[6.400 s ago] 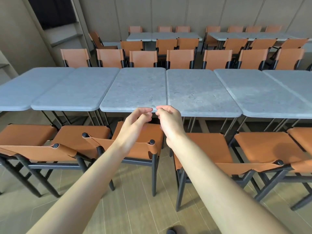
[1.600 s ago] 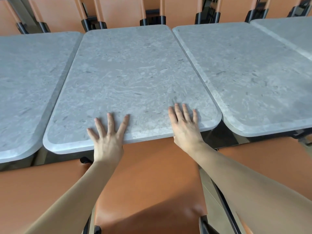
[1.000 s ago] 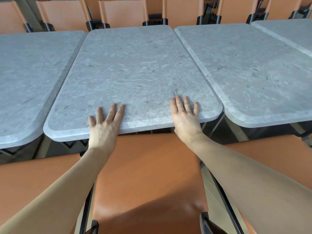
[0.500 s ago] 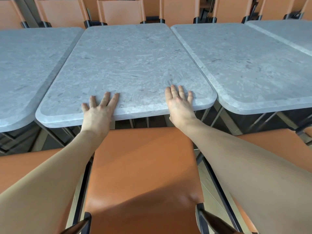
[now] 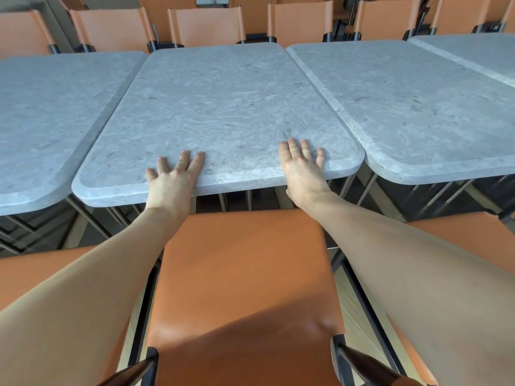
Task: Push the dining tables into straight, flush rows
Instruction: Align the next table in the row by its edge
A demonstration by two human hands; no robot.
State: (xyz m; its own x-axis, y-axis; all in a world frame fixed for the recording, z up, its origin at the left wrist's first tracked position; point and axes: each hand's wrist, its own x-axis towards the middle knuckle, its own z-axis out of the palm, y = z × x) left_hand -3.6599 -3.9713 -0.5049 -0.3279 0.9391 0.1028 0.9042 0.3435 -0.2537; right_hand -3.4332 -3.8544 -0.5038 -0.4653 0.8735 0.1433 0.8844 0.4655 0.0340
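Observation:
A grey stone-look dining table [image 5: 228, 107] with rounded corners stands straight ahead. My left hand [image 5: 174, 176] lies flat on its near edge, fingers straight and spread. My right hand [image 5: 302, 165] presses flat on the same edge nearer the right corner. A matching table on the left [image 5: 47, 112] has its near edge a little closer to me than the middle one. The table on the right [image 5: 423, 107] sits close beside the middle table, with a narrow seam between them.
An orange leather chair [image 5: 242, 288] with a dark frame stands between me and the table, my arms reaching over it. More orange chairs [image 5: 206, 23] line the far side. Another grey table [image 5: 473, 51] is at the far right.
Over the last second the middle table's near edge has slid away from me, with both hands staying flat on it. The chair seat shows more fully beneath my arms.

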